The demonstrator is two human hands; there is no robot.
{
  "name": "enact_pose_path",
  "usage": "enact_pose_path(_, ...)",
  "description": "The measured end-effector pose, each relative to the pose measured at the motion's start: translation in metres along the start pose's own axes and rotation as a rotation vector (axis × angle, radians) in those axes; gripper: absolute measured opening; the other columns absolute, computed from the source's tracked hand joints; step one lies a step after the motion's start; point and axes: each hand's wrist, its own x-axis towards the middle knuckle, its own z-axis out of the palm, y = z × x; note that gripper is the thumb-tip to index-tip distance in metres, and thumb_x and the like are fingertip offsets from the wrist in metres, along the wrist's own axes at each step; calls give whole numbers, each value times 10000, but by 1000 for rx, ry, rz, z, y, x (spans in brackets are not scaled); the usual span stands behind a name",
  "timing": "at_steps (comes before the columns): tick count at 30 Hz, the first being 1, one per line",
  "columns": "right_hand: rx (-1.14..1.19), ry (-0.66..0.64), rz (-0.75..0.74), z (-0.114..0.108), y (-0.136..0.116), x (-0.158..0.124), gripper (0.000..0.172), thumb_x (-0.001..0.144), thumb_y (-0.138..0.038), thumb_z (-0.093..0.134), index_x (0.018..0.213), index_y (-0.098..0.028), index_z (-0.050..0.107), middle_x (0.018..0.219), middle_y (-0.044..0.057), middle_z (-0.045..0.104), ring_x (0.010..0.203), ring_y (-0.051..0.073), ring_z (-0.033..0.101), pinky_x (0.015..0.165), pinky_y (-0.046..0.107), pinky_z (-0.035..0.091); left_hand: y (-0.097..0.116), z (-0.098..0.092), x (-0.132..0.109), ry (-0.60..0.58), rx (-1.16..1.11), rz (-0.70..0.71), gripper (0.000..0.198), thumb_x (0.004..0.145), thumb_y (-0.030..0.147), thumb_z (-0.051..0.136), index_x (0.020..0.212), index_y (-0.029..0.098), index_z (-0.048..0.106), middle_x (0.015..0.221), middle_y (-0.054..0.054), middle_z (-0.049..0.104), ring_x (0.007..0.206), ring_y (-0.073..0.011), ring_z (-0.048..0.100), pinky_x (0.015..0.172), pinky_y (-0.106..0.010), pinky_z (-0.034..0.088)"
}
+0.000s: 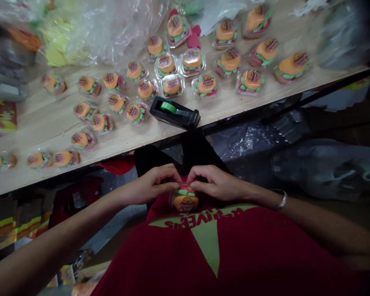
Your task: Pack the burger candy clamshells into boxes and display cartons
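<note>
A clear plastic box with a toy burger inside is held close against my red shirt. My left hand pinches its far left corner, fingertips and thumb pressed together. At the far right corner my right hand grips it the same way. The burger has an orange bun with a printed label, green leaves and a red layer. Whether the box's lid is fully closed I cannot tell. Beyond my hands, near the table's front edge, lies a black tape dispenser with a green roll.
Several boxed toy burgers are spread over the wooden table. Plastic bags and yellow pieces lie at the back left, red pieces at the back. Another clear bag sits at the right. More plastic bags are below the table.
</note>
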Motion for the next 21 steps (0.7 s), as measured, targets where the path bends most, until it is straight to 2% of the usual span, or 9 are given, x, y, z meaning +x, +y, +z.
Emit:
enact_pose_path(4,-57,-1,47,-4,7,6,87,827,-162,541,770,-153,606,713,9,603,659,118,519,593,233,406,-7,5,10,41,-50,-80,166,866,290,583,782,165,652,717,-9,595,658,-132,516,601,-214,413)
enact_pose_path(8,-25,-15,27,-9,9,6,74,831,-183,551,782,-153,598,721,3,596,663,113,514,597,229,409,-3,11,12,84,-117,-100,180,868,304,573,770,164,628,728,-11,591,661,-129,508,607,-219,409)
enact_pose_path(13,9,-5,-11,-13,13,4,78,828,-189,562,775,-151,606,722,8,591,663,111,503,592,229,405,2,12,11,136,-75,-96,200,862,311,577,751,157,640,714,-15,583,660,-131,508,600,-221,403)
enact_pose_path(18,28,-116,15,-24,14,12,97,831,-240,584,798,-153,610,732,3,582,655,110,486,585,234,386,3,15,19,137,-99,-90,202,857,326,594,767,160,665,713,-18,608,660,-132,521,607,-224,419)
enact_pose_path(19,31,-124,18,-25,13,13,106,831,-252,591,790,-155,604,718,-2,569,647,109,477,578,233,376,4,18,21,156,-118,-96,199,849,330,610,772,159,676,712,-20,617,660,-132,525,606,-224,421)
enact_pose_path(21,58,-66,11,-24,13,12,130,838,-275,595,777,-161,592,707,-8,552,648,110,470,578,235,367,6,25,21,268,-202,-134,191,822,339,655,772,158,690,713,-21,634,662,-133,540,612,-225,429)
